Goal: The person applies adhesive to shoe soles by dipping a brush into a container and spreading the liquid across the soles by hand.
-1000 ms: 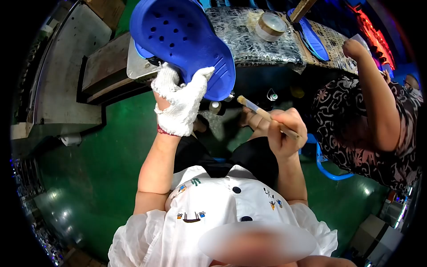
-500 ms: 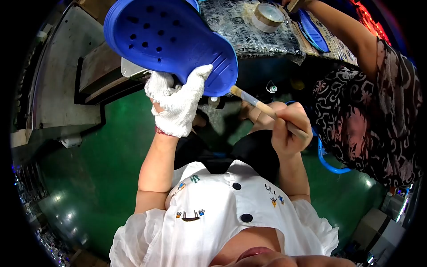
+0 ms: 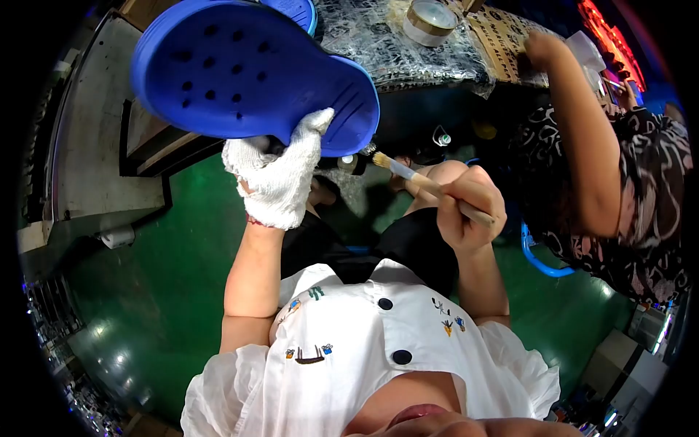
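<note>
A blue foam clog (image 3: 291, 95) with rows of holes across its toe part fills the upper left of the head view, held up and slanted. My left hand (image 3: 277, 182), in a white knitted glove, grips it from below, with the thumb over its heel part and the other fingers mostly hidden. Bare fingers of my right hand (image 3: 473, 207) pinch a paintbrush (image 3: 419, 178) by its wooden handle. The bristles point up and left, just off the lower right edge of the clog, with a small gap between.
Behind the clog is a plastic-wrapped worktable (image 3: 364, 44) bearing a tape roll (image 3: 429, 25) and another blue shoe piece (image 3: 298, 11), partly hidden. A co-worker's arm (image 3: 582, 124) reaches over its right end. A metal cabinet (image 3: 95, 124) stands left; a blue stool (image 3: 542, 266) is at right.
The clog and my left hand have shifted left. The brush tip, which was at the clog's edge, is now apart from it. At right, the co-worker's arm has moved; the blue piece there is gone from view.
</note>
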Demonstrator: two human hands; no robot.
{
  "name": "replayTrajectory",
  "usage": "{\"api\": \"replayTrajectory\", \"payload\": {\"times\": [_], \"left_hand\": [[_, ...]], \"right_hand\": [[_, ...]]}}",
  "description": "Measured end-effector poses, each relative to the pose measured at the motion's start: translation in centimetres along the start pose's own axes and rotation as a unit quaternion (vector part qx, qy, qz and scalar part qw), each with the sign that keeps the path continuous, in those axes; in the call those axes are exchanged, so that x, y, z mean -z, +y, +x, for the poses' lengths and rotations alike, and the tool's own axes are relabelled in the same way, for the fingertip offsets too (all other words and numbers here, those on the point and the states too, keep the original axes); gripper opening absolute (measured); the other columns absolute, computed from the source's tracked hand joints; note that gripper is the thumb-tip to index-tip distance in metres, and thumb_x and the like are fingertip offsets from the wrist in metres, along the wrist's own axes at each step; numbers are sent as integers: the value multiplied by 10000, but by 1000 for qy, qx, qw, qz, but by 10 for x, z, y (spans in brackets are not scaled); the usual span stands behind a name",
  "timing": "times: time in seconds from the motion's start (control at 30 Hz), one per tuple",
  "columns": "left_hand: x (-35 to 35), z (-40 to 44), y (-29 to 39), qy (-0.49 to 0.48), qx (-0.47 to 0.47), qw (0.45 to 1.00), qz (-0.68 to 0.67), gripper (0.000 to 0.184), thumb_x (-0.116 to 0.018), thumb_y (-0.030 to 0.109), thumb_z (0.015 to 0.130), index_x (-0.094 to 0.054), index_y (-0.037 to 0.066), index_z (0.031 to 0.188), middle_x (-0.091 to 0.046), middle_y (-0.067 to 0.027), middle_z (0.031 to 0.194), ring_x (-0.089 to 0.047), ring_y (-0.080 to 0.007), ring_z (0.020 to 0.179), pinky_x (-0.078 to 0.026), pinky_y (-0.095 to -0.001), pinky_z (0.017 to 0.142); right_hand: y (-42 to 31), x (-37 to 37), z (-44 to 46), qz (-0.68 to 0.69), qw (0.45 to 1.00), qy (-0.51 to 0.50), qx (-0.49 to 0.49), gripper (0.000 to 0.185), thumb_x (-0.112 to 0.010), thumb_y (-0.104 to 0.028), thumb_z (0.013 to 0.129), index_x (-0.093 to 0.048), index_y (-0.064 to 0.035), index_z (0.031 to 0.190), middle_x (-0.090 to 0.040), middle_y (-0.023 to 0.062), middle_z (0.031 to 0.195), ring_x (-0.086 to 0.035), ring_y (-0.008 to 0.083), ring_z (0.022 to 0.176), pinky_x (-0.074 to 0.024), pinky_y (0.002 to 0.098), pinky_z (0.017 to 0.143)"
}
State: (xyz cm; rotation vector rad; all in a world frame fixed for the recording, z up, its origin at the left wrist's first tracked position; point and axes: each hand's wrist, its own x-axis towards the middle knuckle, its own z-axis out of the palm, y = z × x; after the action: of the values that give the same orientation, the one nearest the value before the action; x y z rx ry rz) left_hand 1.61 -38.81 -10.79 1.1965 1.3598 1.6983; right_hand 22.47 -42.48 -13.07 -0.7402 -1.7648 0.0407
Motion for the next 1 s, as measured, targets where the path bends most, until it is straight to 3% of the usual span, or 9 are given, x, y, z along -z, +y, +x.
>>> {"api": "replayTrajectory", "payload": {"times": [0.07,0.27,0.5,0.7,0.77,0.8,0.9,0.93,1.0], "left_hand": [[-4,-3,8,34,-3,997,-70,211,-755,-3,689,-640,-25,865,-660,-59,798,-600,-102,662,-497,-239,608],[-4,-4,-2,22,-34,999,25,216,-759,0,686,-646,-27,868,-666,-67,808,-605,-105,677,-500,-244,619],[-3,-8,-4,26,-26,999,-38,224,-767,14,680,-650,-26,868,-668,-71,809,-610,-114,672,-508,-253,634],[-2,-6,-6,18,-30,999,-31,239,-767,5,674,-647,-33,877,-668,-84,827,-615,-122,686,-519,-262,653],[-3,-8,-2,18,-8,1000,-17,236,-767,0,672,-645,-34,872,-666,-84,828,-614,-121,689,-519,-261,653],[-3,-8,-3,17,-7,1000,-17,236,-767,0,672,-645,-34,872,-666,-84,828,-614,-121,689,-519,-261,653],[-4,-8,-2,27,15,999,-19,237,-768,4,672,-644,-36,870,-663,-78,821,-613,-121,687,-519,-261,650],[-5,-8,1,28,9,999,-26,235,-767,4,675,-643,-36,871,-662,-74,816,-611,-119,686,-518,-258,650],[-4,-7,-1,31,2,999,-32,233,-765,3,678,-641,-36,871,-660,-70,812,-608,-118,686,-516,-255,651]], "right_hand": [[-6,-2,0,51,997,44,-39,190,-647,42,664,-553,-43,805,-554,30,633,-509,166,491,-359,280,472],[-3,-11,-7,16,1000,-2,-3,232,-664,60,628,-542,-40,798,-575,33,690,-510,168,501,-360,265,432],[-10,-5,-8,26,999,18,-26,260,-652,94,620,-514,-22,808,-589,44,744,-520,182,516,-395,279,439],[-13,-5,-9,41,999,-33,-1,251,-671,62,642,-528,-24,829,-585,58,715,-506,178,500,-413,287,463],[-6,-5,-7,9,1000,14,-4,248,-670,54,648,-546,-36,844,-573,48,692,-503,171,494,-396,279,452],[-2,-3,-7,-4,1000,-4,8,108,-599,66,764,-541,27,846,-568,71,708,-501,158,525,-367,251,464],[10,-2,-10,-21,999,16,30,91,-603,60,784,-544,26,845,-568,68,711,-483,148,516,-364,253,470],[8,-1,-9,-48,998,28,-16,185,-681,0,705,-576,-49,849,-570,31,670,-525,170,509,-385,272,474],[5,-3,-12,2,997,72,-28,175,-674,3,708,-578,-48,845,-569,32,665,-525,169,508,-386,275,477]]}}
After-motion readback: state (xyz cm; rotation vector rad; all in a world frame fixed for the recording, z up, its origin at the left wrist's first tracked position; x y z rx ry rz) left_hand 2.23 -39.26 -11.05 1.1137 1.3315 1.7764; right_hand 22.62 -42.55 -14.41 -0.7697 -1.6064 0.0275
